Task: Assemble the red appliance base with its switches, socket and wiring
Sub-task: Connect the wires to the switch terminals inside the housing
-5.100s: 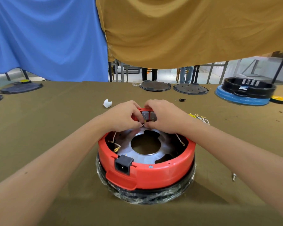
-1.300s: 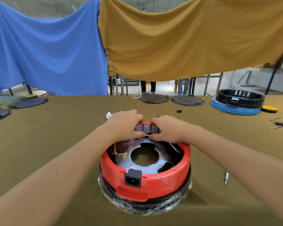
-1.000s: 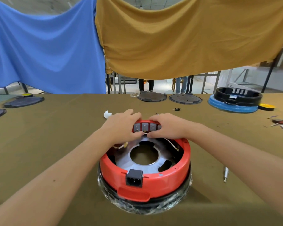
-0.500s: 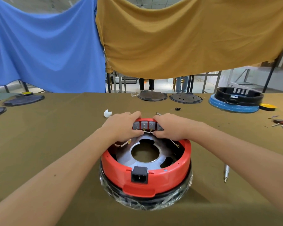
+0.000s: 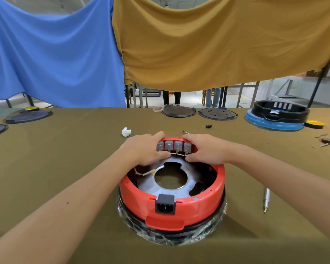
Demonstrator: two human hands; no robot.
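Observation:
The red appliance base [image 5: 204, 206] sits upside down on the table in front of me, over a black part wrapped in clear film. A black power socket [image 5: 165, 204] is fitted in its near wall. Several grey switches [image 5: 173, 146] stand in a row at its far wall, joined by a pale wire [image 5: 177, 154]. My left hand [image 5: 143, 148] grips the far rim left of the switches, thumb at the wire. My right hand [image 5: 206, 149] grips the rim right of them. Loose wires [image 5: 144, 173] lie on the metal plate inside.
A screwdriver [image 5: 266, 200] lies right of the base. A white scrap [image 5: 126, 132] lies behind my left hand. Dark round lids [image 5: 178, 112] and a black ring on a blue disc [image 5: 276, 117] stand at the table's far side. Small parts [image 5: 328, 141] lie far right.
My hands have spread apart along the far rim, uncovering the whole row of switches. The base has turned slightly, bringing the socket round toward me.

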